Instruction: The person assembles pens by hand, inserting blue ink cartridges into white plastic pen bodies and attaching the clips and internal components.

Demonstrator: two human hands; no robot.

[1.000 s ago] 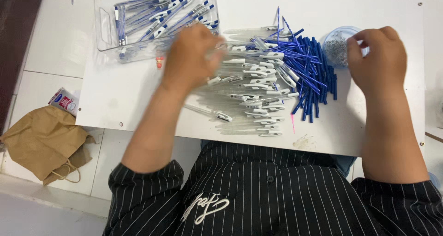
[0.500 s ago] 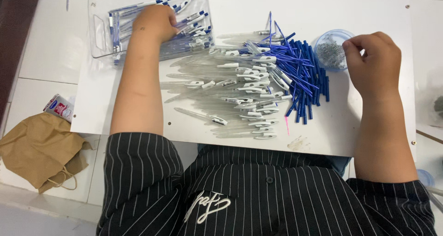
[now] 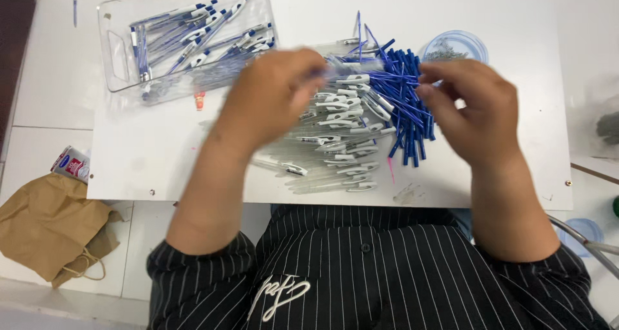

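The person is sitting at a white board (image 3: 161, 156) laid across a pale table, both hands raised over a heap of pen parts. The left hand (image 3: 271, 98) is hovering over the left side of the heap, its fingers curled together around a clear pen barrel (image 3: 351, 67) that is sticking out to the right from the fingertips; the picture is blurred there, so how firmly it is clamping cannot be told. The right hand (image 3: 477, 111) is hanging over the right edge of the heap, fingers bent and drawn close together, the tips pointing toward the left hand; whether they are pinching anything cannot be told. Beneath the hands, clear barrels with white clips (image 3: 342, 143) are lying in a loose row, and just to their right a stack of blue refills (image 3: 406, 104) is spreading out, touching them. Behind the right hand, a small round clear tub (image 3: 454, 46) is standing near the refills. At the far left of the board, a clear plastic tray (image 3: 116, 53) is holding finished blue-and-white pens (image 3: 193, 33). On the floor to the left, a crumpled brown paper bag (image 3: 45, 230) is lying beside a small printed packet (image 3: 71, 164). The person is wearing a dark pinstriped shirt (image 3: 361, 272).
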